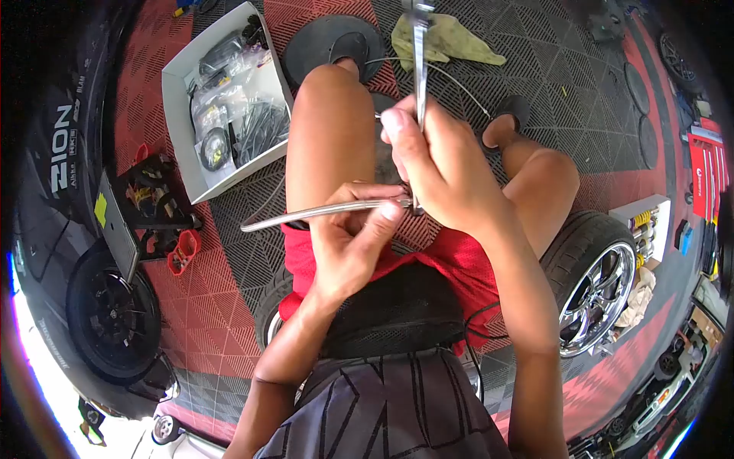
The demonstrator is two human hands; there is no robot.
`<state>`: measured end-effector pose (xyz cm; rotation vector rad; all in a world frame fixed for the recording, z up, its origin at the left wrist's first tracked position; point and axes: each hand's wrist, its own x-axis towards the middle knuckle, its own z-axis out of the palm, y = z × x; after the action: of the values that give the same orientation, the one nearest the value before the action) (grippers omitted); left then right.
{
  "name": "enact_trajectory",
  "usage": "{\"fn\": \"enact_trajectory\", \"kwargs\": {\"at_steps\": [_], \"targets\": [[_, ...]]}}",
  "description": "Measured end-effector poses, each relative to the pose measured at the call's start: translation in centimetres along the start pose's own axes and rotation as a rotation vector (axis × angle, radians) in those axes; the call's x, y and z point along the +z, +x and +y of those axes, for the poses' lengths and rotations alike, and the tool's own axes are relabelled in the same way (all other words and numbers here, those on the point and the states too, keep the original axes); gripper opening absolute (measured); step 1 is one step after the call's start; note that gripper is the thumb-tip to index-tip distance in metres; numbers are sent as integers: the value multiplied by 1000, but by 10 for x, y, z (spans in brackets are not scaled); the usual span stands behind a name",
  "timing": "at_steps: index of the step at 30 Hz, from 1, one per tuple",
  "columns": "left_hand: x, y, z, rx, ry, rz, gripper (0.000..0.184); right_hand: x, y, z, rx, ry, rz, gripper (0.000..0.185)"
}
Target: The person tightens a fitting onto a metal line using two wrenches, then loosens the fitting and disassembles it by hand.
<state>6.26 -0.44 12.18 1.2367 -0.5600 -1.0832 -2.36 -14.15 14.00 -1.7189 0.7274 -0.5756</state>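
My left hand [348, 256] pinches the end of a braided hose [310, 212] between thumb and fingers, just above my lap. The hose runs left from the fingertips and bends back on itself. My right hand [455, 172] is closed round a chrome wrench [420, 73], which points up and away from me. Its upper end is blurred. Both hands meet at a small dark fitting [414, 208] at the hose end. My right hand partly hides the wrench's lower end, so how it sits on the fitting is unclear.
A white box [180, 115] of bagged parts lies left of my legs. Beyond my feet is a yellowish cloth [451, 38]. A chrome wheel [600, 287] stands at right, near a box of yellow coil springs [644, 222]. A dark car [57, 229] is at left.
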Motion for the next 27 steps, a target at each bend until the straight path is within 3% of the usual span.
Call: {"fn": "enact_trajectory", "kwargs": {"at_steps": [2, 5, 9, 11, 13, 14, 15, 17, 19, 22, 23, 25, 26, 27], "targets": [[6, -3, 2, -46, -20, 12, 22, -1, 5, 4, -125, -131, 9, 30], [2, -2, -9, -94, -36, 84, 25, -2, 18, 7, 50, -165, -165, 35], [0, 7, -13, -93, -84, 219, 19, 13, 15, 19, -151, -117, 43, 36], [-3, 4, -19, -30, -64, 192, 18, 7, 18, 15, -116, -118, 71, 39], [-6, 7, -19, 54, 22, 160, 20, -3, 27, 27, 26, -387, -43, 42], [-5, 7, -18, 41, 59, 148, 21, -5, 27, 27, 94, -218, -116, 43], [-4, 7, -15, 41, 55, 141, 21, -4, 24, 26, 96, -223, -110, 43], [-3, 8, -12, -46, -52, 60, 22, 3, 18, 25, 215, 84, -30, 42], [0, 10, -9, -51, -151, 74, 22, 3, 13, 27, 284, 431, 80, 36], [0, 10, 1, -135, -314, 157, 21, -17, -11, 26, 315, 723, -10, 31], [-3, 11, 2, -126, -293, 138, 22, -13, -17, 25, 314, 724, -16, 31], [-6, 11, 0, -123, -267, 117, 22, -5, -30, 25, -74, 343, 41, 25], [-7, 11, -2, -80, -233, 106, 21, -10, -33, 20, -60, 150, 4, 22], [-7, 11, -4, -38, -200, 94, 21, -9, -34, 17, -59, 151, 8, 22]]}}
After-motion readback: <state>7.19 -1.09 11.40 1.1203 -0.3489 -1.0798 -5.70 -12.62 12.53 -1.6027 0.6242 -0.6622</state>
